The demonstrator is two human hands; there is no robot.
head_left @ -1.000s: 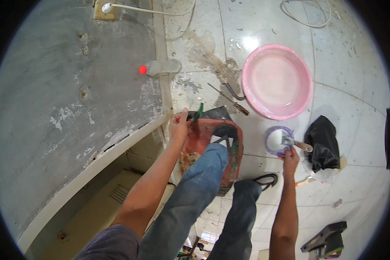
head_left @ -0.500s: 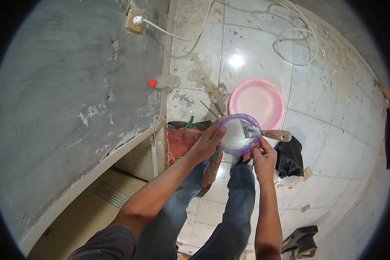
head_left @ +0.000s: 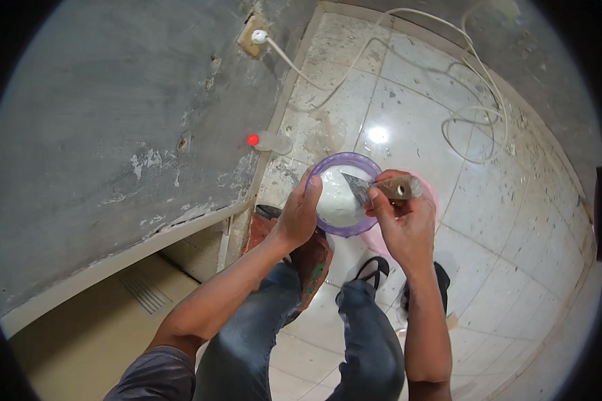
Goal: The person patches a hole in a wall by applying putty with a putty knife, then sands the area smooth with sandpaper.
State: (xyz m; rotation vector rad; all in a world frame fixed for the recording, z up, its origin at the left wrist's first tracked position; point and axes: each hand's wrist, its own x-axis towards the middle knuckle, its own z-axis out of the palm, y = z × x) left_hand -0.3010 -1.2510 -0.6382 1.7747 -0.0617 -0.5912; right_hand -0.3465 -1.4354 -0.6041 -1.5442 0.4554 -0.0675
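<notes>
Clasping one purple bowl (head_left: pixel 346 158) in left grip (head_left: pixel 299 215), one scraper (head_left: pixel 389 188) in right grip (head_left: pixel 409 226).

At the upper left, a white plug (head_left: pixel 259 37) sits in a yellowish socket (head_left: pixel 247 41) on the scuffed grey wall (head_left: pixel 114 113). Its white cable (head_left: pixel 408 10) crosses the top and loops at the upper right, over speckled pale tiles (head_left: pixel 415 100). A clear bottle (head_left: pixel 272 142) with a red cap (head_left: pixel 253 140) shows left of centre, parallel slots (head_left: pixel 144 292) at the lower left
</notes>
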